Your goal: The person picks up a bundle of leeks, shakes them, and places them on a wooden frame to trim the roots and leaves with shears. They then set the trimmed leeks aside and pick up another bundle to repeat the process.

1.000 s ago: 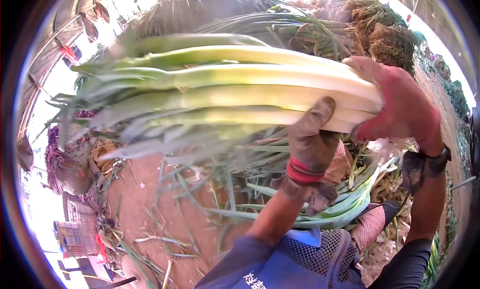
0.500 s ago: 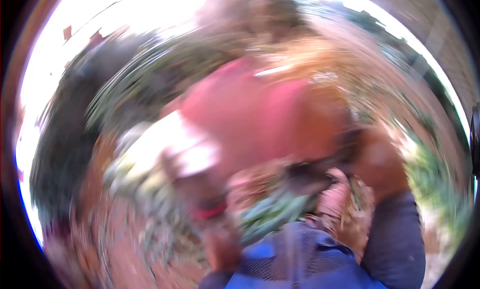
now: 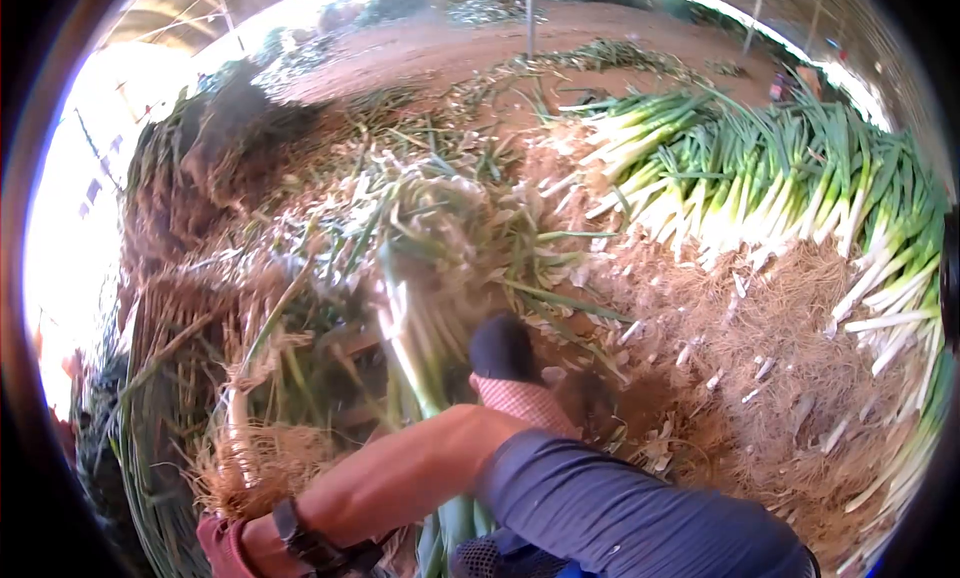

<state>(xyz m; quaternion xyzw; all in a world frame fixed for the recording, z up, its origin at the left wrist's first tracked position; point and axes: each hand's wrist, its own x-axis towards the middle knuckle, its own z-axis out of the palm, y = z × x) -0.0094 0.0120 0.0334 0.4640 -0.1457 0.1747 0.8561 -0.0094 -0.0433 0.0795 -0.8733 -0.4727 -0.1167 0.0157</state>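
Note:
My right arm crosses low in the head view toward the left, with a dark wristwatch (image 3: 310, 540) at the wrist. My right hand (image 3: 220, 546), in a dark red glove, is at the lower left edge beside a clump of leek roots (image 3: 255, 463); its fingers are hidden. A leek (image 3: 405, 343) with a pale shaft stands tilted behind my forearm, its green leaves (image 3: 455, 528) showing below the arm. Whether anything holds it is hidden. I do not see my left hand. A dark-covered foot (image 3: 503, 350) and pink checked trouser leg (image 3: 530, 400) are near the middle.
A long row of cleaned leeks (image 3: 740, 193) curves along the right side. Cut roots (image 3: 770, 338) and white scraps cover the ground inside it. Untrimmed leeks (image 3: 165, 418) lie piled at left, with leaf waste (image 3: 360, 203) behind. A pole (image 3: 529, 18) stands at the back.
The view has swung and sharpened from heavy blur. My right arm, formerly at the right, now reaches across to the lower left. My left arm has left the view.

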